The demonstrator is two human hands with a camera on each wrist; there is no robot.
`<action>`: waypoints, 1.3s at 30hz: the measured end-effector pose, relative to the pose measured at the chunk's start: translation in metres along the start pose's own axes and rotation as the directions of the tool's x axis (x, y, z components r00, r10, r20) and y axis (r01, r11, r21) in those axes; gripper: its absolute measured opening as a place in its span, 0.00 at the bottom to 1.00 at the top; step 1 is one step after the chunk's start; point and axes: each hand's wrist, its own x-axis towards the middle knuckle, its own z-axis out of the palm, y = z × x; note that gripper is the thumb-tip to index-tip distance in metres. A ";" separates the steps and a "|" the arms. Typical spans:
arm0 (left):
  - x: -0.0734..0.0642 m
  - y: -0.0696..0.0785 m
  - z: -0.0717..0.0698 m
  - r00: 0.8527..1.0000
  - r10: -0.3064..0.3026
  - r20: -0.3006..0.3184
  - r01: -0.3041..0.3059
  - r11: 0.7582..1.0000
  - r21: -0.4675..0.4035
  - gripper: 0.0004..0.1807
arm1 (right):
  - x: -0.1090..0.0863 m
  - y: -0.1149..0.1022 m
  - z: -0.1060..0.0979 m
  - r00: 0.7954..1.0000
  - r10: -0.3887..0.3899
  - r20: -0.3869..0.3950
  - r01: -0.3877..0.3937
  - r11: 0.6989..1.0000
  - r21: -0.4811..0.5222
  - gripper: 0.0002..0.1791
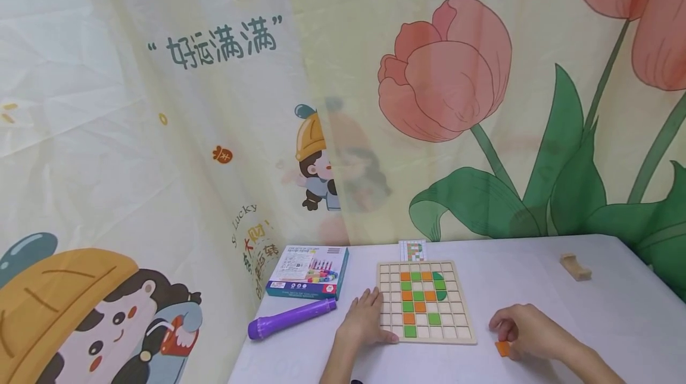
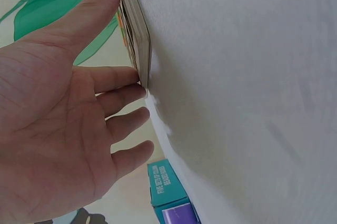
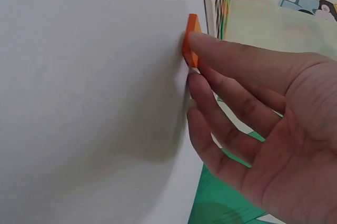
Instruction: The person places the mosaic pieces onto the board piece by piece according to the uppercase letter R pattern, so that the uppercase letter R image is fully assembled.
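Note:
My right hand [image 1: 530, 327] pinches a small orange square tile [image 1: 502, 348] low over the table, to the right of the board. In the right wrist view the thumb lies against the orange tile [image 3: 193, 23], and the other fingers bend near the white cloth. A wooden grid board [image 1: 446, 331] carries orange and green tiles laid out like a letter R, with rounded green pieces [image 1: 442, 295] at its right side. My left hand [image 1: 364, 318] rests at the board's lower left corner, fingers along the left edge and thumb at the front edge.
Behind the board lies a pattern card [image 1: 412, 243] showing a similar R. A teal-edged box [image 1: 305, 274] and a purple tube [image 1: 292, 318] lie to the left. A small notched wooden block [image 1: 576, 268] sits at the back right. Printed curtains [image 1: 354, 44] hang behind the table.

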 end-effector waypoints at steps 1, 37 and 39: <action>0.000 0.000 0.000 1.000 -0.001 -0.001 0.001 1.000 0.000 0.60 | 0.000 0.001 0.000 1.000 -0.013 0.000 0.013 1.000 -0.007 0.25; 0.002 0.000 0.000 1.000 0.013 -0.010 -0.012 1.000 0.021 0.60 | 0.056 -0.045 0.047 0.982 -0.105 -0.159 0.124 0.985 0.119 0.14; 0.001 0.000 -0.001 1.000 0.012 -0.008 -0.011 1.000 0.025 0.60 | 0.056 -0.047 0.049 0.981 -0.110 -0.158 0.129 0.986 0.110 0.14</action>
